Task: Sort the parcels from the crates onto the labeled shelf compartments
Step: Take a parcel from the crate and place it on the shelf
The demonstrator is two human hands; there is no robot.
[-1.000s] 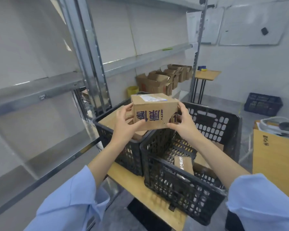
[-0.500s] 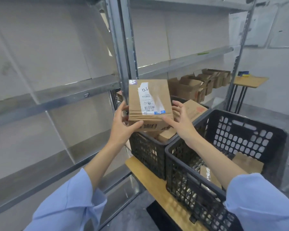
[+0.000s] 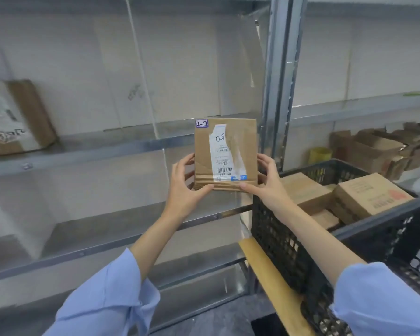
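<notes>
I hold a brown cardboard parcel (image 3: pixel 204 154) up in front of the metal shelf (image 3: pixel 121 146). Its face toward me bears a white shipping label and a small purple-edged tag reading "2-2" at the top left corner. My left hand (image 3: pixel 183 187) grips its lower left edge, thumb under the bottom. My right hand (image 3: pixel 264 180) grips its lower right edge the same way. Behind my right wrist, a black plastic crate (image 3: pixel 279 236) contains more brown parcels (image 3: pixel 371 197).
Another labelled parcel (image 3: pixel 17 117) leans on the shelf at far left. Thin clear dividers (image 3: pixel 143 76) split the shelf into compartments. A grey upright post (image 3: pixel 280 69) stands behind the parcel. The crate sits on a wooden board (image 3: pixel 272 284). Open cartons (image 3: pixel 374 146) and a yellow container (image 3: pixel 319 155) lie at the right.
My view has swung left toward the shelf. Both hands have carried the parcel away from the crates, now held upright with its label facing me in front of the middle shelf.
</notes>
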